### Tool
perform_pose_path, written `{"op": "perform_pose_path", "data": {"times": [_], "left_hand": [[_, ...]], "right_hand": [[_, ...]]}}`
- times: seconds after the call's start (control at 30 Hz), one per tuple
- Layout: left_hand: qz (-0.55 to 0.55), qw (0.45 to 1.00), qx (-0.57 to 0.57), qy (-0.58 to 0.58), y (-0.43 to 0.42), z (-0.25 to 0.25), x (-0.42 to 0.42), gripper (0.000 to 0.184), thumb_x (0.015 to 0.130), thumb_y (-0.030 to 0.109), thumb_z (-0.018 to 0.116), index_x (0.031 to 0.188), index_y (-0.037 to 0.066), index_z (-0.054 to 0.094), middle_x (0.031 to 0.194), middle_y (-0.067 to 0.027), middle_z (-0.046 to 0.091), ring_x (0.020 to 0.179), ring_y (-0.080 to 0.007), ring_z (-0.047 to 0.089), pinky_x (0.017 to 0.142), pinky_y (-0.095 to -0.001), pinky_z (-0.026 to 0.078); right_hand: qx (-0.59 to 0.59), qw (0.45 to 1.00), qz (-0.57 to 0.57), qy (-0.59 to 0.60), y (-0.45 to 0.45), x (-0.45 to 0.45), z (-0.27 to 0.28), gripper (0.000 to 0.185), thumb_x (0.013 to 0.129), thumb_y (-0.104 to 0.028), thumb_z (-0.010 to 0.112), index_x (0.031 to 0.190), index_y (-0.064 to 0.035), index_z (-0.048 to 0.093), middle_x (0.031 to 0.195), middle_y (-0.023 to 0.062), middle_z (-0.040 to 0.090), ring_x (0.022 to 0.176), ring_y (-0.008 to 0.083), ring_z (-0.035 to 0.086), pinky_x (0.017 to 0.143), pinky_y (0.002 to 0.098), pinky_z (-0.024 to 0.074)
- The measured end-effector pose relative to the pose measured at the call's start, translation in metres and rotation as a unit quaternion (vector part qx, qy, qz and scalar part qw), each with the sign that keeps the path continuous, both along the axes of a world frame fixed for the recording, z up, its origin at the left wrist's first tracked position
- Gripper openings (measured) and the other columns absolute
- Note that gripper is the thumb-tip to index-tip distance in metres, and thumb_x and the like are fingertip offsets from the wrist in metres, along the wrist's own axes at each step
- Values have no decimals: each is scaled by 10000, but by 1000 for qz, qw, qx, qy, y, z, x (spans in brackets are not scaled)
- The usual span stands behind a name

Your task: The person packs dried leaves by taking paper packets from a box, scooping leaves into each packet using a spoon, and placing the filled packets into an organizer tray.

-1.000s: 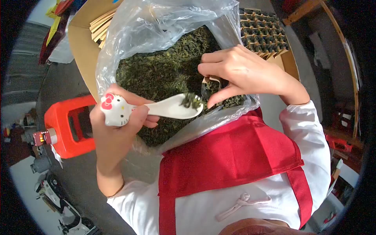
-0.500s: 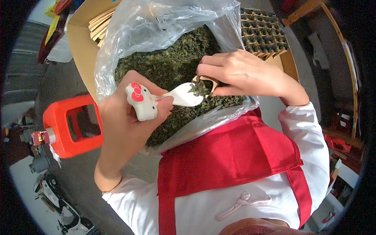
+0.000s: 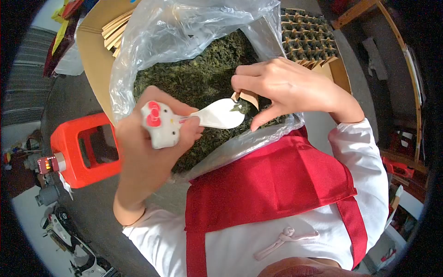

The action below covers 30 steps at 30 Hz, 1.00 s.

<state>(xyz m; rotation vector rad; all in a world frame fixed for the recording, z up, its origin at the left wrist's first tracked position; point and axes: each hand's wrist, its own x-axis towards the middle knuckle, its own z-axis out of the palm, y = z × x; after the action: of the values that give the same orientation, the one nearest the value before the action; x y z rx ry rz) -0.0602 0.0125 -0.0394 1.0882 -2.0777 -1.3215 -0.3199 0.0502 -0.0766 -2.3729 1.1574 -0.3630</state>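
- The left hand [image 3: 144, 154], in the middle left of the frame, pinches the fat end of a white spoon with a cat face and a pink bow [image 3: 218, 118].
- The spoon lies long from left to right in the middle of the frame, just above the big pile of dark green leaves [image 3: 198, 74]. Its wide, round end is on the right.
- A few wet-looking leaf bits [image 3: 238, 108] sit at the tip of the round end.
- The right hand [image 3: 290, 87], right of the middle, holds a small, bent, tan band [image 3: 249, 99] at its bent fingers. Its thumb sticks out apart, below the band. The rest of the grip is hidden.
- The band is just up and right of the spoon's tip, so the tip is nearer the right hand's fingers. I cannot tell if tip and band touch.
- The leaf pile sits in a crinkly, clear plastic bag [image 3: 168, 48] inside a brown cardboard box [image 3: 91, 57].
- Rows of small tan and dark pieces [image 3: 308, 39] stand at the upper right.
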Motion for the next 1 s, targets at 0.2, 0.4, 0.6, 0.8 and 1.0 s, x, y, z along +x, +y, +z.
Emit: {"op": "perform_pose_path", "data": {"times": [0.2, 0.4, 0.6, 0.8, 1.0], "left_hand": [[65, 994, 11, 82, 2, -1, 12, 84, 857, -32, 641, 910, -44, 577, 812, -135, 681, 704, -154, 678, 648, -268, 574], [48, 999, 11, 21, 1, -15, 14, 88, 859, -12, 673, 896, -24, 595, 789, -87, 685, 719, -117, 675, 653, -250, 556], [41, 998, 23, 51, 1, -23, 4, 101, 865, 17, 686, 908, -24, 603, 805, -90, 690, 719, -117, 679, 653, -249, 555], [37, 996, 29, 76, 1, -24, 7, 104, 864, 15, 685, 919, -25, 606, 805, -91, 684, 739, -118, 679, 662, -246, 553], [22, 997, -72, -6, 0, -25, 15, 138, 845, 2, 701, 950, -8, 612, 855, -107, 687, 737, -127, 674, 645, -268, 533]], "right_hand": [[-26, 997, 19, -67, 1, -3, -6, 447, 802, -313, 709, 1041, -12, 480, 884, 152, 566, 853, 407, 601, 680, 489, 472], [-31, 994, 24, -105, 2, -3, -7, 356, 864, -258, 649, 1076, -25, 484, 918, 159, 547, 864, 407, 595, 691, 492, 469], [-60, 997, 30, -47, 4, -6, -6, 281, 852, -229, 649, 968, -10, 516, 932, 146, 541, 862, 388, 610, 689, 484, 483], [-87, 996, 1, -9, 5, -5, -10, 242, 854, -181, 648, 970, -14, 518, 940, 143, 537, 843, 387, 616, 680, 475, 495], [-49, 997, -12, -65, 5, -4, -5, 201, 889, -174, 616, 1008, -43, 520, 972, 140, 538, 845, 385, 620, 680, 484, 494]]}}
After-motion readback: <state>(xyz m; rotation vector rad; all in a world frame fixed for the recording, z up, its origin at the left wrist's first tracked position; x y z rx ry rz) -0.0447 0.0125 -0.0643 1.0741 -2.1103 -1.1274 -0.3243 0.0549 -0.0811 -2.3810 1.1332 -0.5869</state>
